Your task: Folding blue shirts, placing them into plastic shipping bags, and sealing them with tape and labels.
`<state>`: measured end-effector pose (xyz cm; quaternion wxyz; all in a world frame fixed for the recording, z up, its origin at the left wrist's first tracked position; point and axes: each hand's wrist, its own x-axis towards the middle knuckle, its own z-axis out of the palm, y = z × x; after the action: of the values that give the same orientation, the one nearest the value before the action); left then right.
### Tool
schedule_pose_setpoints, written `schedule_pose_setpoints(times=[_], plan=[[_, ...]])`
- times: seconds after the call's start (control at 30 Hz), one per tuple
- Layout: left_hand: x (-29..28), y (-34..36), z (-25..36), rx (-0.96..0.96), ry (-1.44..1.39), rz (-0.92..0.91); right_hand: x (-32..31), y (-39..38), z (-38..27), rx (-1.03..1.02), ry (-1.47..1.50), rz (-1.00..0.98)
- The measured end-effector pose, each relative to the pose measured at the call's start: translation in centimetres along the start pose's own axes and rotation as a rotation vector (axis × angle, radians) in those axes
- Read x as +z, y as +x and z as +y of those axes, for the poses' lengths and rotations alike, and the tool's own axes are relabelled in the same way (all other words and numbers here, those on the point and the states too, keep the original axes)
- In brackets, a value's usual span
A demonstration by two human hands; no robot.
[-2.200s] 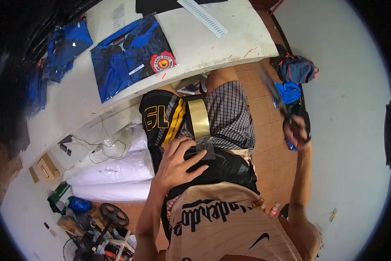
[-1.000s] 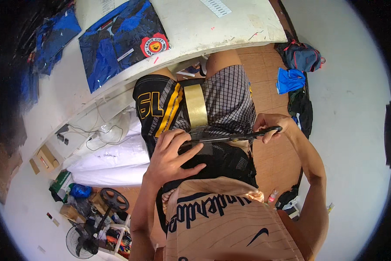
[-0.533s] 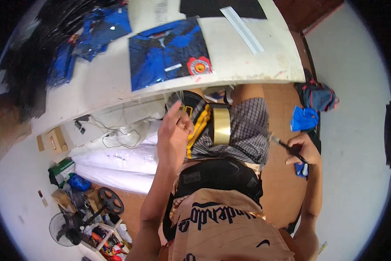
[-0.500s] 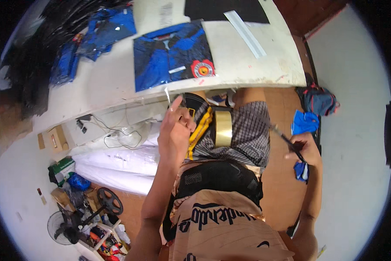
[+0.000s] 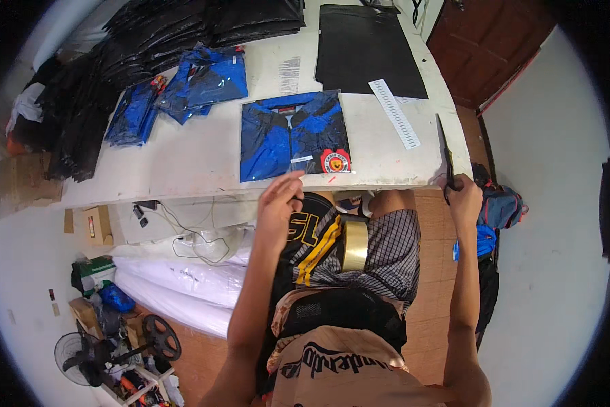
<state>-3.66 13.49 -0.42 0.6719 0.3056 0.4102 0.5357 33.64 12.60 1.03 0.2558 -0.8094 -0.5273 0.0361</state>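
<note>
Black-handled metal scissors (image 5: 447, 157) sit in the closed right hand (image 5: 465, 195), blades ahead of it, probably for safety. The half-curled left hand (image 5: 280, 197) may pinch something; I cannot tell. Just ahead of it lies a folded blue-and-black shirt in clear plastic (image 5: 278, 139).

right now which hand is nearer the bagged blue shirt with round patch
Left: left hand is by the near edge of the shirt; right hand, holding scissors, is right of it.
</note>
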Motion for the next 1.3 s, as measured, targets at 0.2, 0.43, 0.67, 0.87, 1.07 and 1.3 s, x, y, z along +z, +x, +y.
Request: schedule_pose_setpoints(times=[0.2,0.43,0.67,0.87,1.07,1.3], plan=[[-2.0,2.4,4.0,0.017,0.49,-0.054,0.4,0.7,-2.3,-0.262,0.043,0.005],[-0.9,2.4,4.2,0.0,0.542,-0.245,5.6,-2.4,-16.6,-0.334,0.926,-0.656],[-1.1,2.4,3.3,0.102,0.564,-0.175,6.8,-3.5,-19.3,-0.32,1.107,-0.581],[-1.0,2.7,2.2,0.09,0.504,-0.017,8.3,-3.4,-19.1,-0.27,1.125,-0.592],[-1.4,3.4,3.3,0.094,0.617,0.022,8.4,-2.7,-19.4,-0.16,1.101,-0.648],[-1.3,4.6,3.4,0.017,0.495,0.141,10.9,-1.6,-19.3,-0.105,1.043,-0.638]])
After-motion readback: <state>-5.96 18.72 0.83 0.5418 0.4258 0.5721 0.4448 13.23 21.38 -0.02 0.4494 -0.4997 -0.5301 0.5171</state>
